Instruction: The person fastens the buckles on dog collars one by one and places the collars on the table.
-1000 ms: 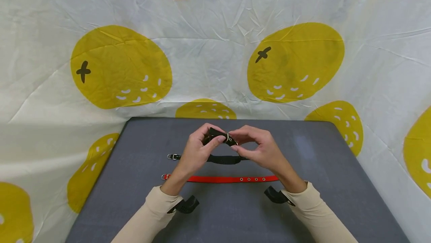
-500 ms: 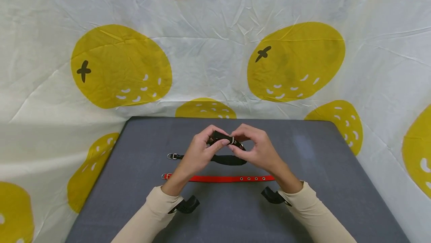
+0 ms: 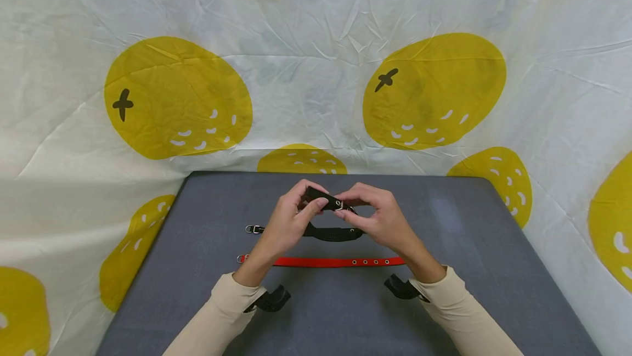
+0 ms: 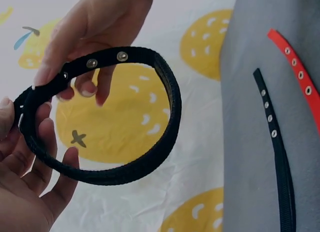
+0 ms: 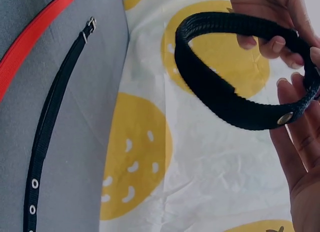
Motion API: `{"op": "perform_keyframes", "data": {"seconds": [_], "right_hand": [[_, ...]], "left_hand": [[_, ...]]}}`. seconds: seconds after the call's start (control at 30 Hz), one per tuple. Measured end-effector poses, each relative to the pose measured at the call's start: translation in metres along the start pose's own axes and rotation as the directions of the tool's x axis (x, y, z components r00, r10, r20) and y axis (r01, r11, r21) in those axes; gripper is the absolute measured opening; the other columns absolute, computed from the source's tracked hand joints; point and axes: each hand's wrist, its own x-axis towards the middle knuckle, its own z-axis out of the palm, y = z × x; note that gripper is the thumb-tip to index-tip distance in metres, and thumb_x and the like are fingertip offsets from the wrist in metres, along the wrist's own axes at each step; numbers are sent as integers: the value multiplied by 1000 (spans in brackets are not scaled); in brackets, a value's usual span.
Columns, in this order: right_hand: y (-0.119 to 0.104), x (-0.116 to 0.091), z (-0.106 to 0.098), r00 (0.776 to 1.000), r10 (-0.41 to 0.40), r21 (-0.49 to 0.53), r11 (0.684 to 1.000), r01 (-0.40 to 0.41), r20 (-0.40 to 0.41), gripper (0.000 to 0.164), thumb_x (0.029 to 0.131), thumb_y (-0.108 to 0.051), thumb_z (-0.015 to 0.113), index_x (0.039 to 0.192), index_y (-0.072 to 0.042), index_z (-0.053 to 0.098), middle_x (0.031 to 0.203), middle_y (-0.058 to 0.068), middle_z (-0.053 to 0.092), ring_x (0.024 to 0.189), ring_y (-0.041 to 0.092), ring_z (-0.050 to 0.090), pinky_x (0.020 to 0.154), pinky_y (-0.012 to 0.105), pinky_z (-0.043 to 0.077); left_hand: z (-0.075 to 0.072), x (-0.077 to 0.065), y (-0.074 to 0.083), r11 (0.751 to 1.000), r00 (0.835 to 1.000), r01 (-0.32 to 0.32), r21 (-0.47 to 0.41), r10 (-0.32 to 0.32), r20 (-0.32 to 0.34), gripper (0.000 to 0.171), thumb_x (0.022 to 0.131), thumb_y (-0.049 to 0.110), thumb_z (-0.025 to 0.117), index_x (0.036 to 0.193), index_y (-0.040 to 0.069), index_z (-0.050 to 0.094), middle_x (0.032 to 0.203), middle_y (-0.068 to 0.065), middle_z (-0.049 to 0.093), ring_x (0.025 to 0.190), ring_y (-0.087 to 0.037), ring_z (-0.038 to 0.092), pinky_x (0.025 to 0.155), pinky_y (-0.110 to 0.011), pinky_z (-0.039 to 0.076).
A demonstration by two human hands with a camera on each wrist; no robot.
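A black dog collar [image 3: 323,198], closed into a loop, is held up above the table. My left hand [image 3: 288,216] pinches the strap between thumb and fingers near the metal buckle. From the other side, my right hand [image 3: 382,216] pinches the strap by the buckle. In the left wrist view the collar [image 4: 172,106] shows metal eyelets along its upper side, and fingers partly hide the buckle. In the right wrist view a round metal stud shows on the collar [image 5: 200,86], with my right hand [image 5: 305,187] below and my left hand [image 5: 272,11] above.
A second black collar [image 5: 52,111] lies flat on the dark grey table [image 3: 444,208], its buckle end to the left. Nearer to me lies a red collar [image 3: 316,262] with eyelets towards its right end. A white curtain [image 3: 306,92] with yellow fruit stands behind the table.
Both hands stay on the collar and shift slightly. The left hand moves right, then back left. An eyelet now shows plainly beside the buckle, and the strap between the hands sits differently.
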Motion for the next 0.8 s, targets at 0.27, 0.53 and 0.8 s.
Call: {"op": "perform_keyframes", "data": {"seconds": [0.27, 0.53, 0.8], "right_hand": [[2, -1, -1, 1000, 22, -4, 1000, -21, 6, 32, 78, 11, 80, 108, 1, 74, 93, 6, 70, 88, 14, 68, 82, 28, 59], [-2, -1, 0, 992, 120, -21, 993, -120, 26, 23, 84, 4, 79, 105, -4, 75, 94, 6, 70, 87, 13, 68, 81, 32, 59], [-3, -1, 0, 992, 121, -23, 992, -121, 17, 19, 86, 4, 76, 102, -4, 73, 95, 7, 70, 85, 17, 68, 77, 37, 60]], "left_hand": [[-2, 1, 1, 1000, 1000, 21, 23, -20, -7, 16, 101, 24, 64, 116, 18, 64, 100, 1, 69, 84, -16, 67, 75, -35, 57], [-3, 0, -1, 1000, 1000, 15, 5, -15, -20, 17, 103, 22, 60, 118, 14, 61, 99, -3, 69, 83, -20, 68, 81, -35, 58], [0, -3, -1, 1000, 1000, 13, 3, -13, -4, 20, 100, 19, 66, 119, 14, 61, 97, -4, 68, 77, -18, 64, 70, -29, 55]]}}
